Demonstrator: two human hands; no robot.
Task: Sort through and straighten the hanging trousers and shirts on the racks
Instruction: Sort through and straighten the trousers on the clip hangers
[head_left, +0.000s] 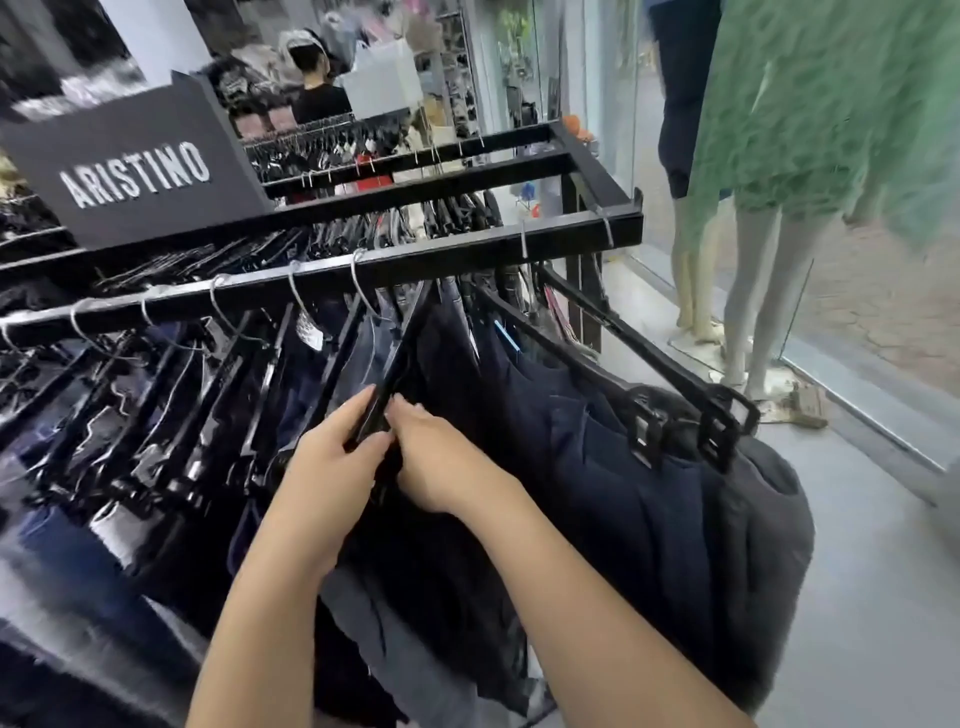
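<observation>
Landmark = front rail (467, 254) of the black rack.

- Trousers (597, 457): dark navy and black pairs, packed along the whole rail on black clip hangers, metal hooks over the rail. They hang below it, fanning toward the camera.
- Hanger (400, 353) being handled: hooked around mid-rail and angled down and toward the camera. Its near end is between both hands.
- Left hand (332, 441): below the rail, left side of that hanger. Fingers wrapped round the hanger bar, thumb on the near side, firm grip.
- Right hand (431, 457): just beside the left, touching it, on the hanger's right side. Fingers bent, tips on the hanger's near end and the waistband under it. Thumb hidden, so can't tell how much fabric it has.
- Right end of the rail: two hangers stick out with their clips (644, 431) visible on a dark waistband.
- Behind the rail: two more black bars with hung clothes, dark sign (135, 171) reading "ARISTINO" to the left.
- Further back: a person in a black top (317, 98), and a white bag (382, 73).
- Right of the rail: mannequins (748, 291) at the glass front, one in a green dress (810, 104), blurred.
</observation>
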